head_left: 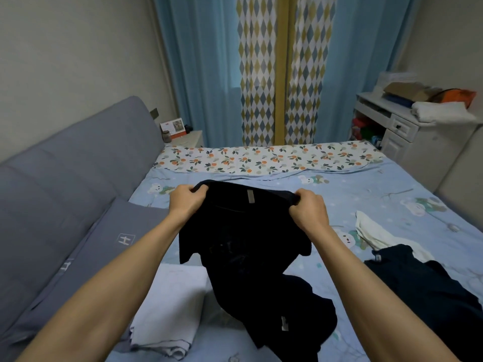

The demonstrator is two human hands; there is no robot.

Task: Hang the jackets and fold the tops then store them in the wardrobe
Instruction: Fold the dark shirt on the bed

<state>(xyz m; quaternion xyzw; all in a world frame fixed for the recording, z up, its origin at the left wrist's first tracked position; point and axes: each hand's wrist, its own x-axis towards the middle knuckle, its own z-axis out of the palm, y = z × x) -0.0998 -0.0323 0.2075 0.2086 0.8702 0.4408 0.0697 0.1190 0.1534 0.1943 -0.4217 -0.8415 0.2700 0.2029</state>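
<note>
I hold a black top (243,239) up over the bed by its shoulders, with the collar and a grey neck label facing me. My left hand (186,199) grips the left shoulder and my right hand (308,209) grips the right shoulder. The body of the top hangs down toward the bed. Under it lies another dark garment (295,317) with a small white tag. A folded white top (170,312) rests at the lower left of the bed. At the right lie a dark navy garment (428,291) and a crumpled white top (379,235).
The bed (352,189) has a light blue cartoon sheet and a floral quilt (269,158) rolled along its far side. A grey headboard (65,173) and grey pillow (109,246) are at the left. A cluttered white desk (402,126) stands at the right; blue curtains (203,69) hang behind.
</note>
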